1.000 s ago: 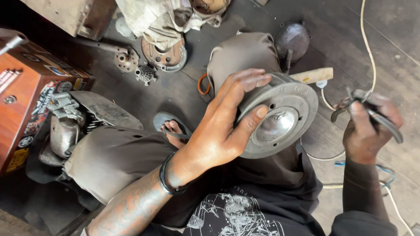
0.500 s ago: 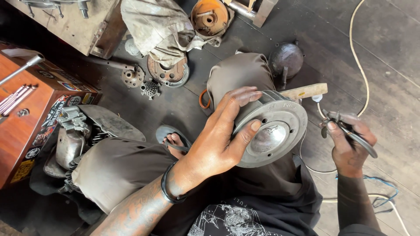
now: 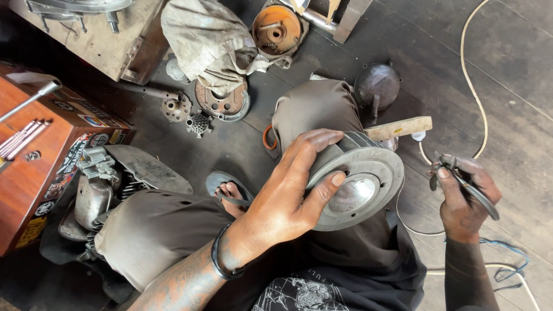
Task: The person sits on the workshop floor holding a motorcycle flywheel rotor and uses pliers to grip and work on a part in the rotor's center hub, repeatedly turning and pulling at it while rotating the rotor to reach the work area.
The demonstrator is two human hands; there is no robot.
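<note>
Seen from above, a person sits on a dark wooden floor with knees bent. At far left stands one red metal box, with one grey engine part lying just beside it. Further along, three small round metal parts lie on the floor near a grey rag. One bare foot in a sandal shows between the knees. The left hand grips one round grey metal drum, fingers spread over its rim and thumb pressed on its face. The drum rests over the lap, its flat face tilted up toward the camera and slightly right, its axis pointing the same way. One wooden handle sticks out behind it. The right hand is closed around one pair of dark pliers, their length running diagonally, tips toward upper left.
</note>
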